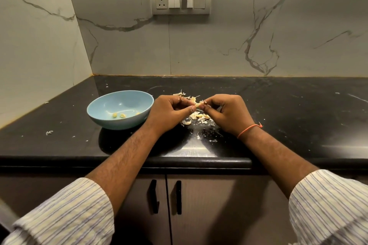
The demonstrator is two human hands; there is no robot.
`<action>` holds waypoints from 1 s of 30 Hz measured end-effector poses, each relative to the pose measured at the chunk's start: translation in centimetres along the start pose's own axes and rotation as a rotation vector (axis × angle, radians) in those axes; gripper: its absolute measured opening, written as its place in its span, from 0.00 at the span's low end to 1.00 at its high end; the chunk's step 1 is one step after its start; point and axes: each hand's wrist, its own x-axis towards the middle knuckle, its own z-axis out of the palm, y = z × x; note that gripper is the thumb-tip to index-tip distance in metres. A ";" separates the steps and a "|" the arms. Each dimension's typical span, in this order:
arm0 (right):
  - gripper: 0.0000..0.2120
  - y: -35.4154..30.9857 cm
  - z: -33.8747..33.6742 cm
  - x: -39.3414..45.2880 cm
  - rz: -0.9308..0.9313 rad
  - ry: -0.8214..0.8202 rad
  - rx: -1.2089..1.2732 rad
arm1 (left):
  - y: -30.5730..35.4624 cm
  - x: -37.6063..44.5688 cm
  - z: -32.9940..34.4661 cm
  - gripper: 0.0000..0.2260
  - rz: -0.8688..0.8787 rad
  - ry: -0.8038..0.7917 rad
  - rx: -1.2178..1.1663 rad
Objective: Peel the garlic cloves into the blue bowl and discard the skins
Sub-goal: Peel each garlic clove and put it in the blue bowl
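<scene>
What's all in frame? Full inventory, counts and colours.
blue bowl: one, pale blue, on counter left of the hands
peeled cloves: about three, yellowish, in the bowl
garlic skins: loose pile, off-white, on counter under the hands
counter: one, black
switch panel: one, white, on marble wall
cabinet handles: two, black
left hand: pinching garlic clove
right hand: pinching same clove, orange wrist thread

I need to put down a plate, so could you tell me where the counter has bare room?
Right of the right hand, the black counter is bare; also behind the blue bowl. Crowded: the garlic skins between the hands.
</scene>
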 end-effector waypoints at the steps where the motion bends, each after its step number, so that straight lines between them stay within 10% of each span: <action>1: 0.07 -0.1 0.0 0.0 -0.011 0.010 -0.032 | 0.0 -0.1 0.1 0.08 0.003 0.008 0.010; 30: 0.07 1.1 -0.1 0.1 0.192 -0.045 -0.040 | 0.4 0.1 0.0 0.08 -0.025 0.005 0.092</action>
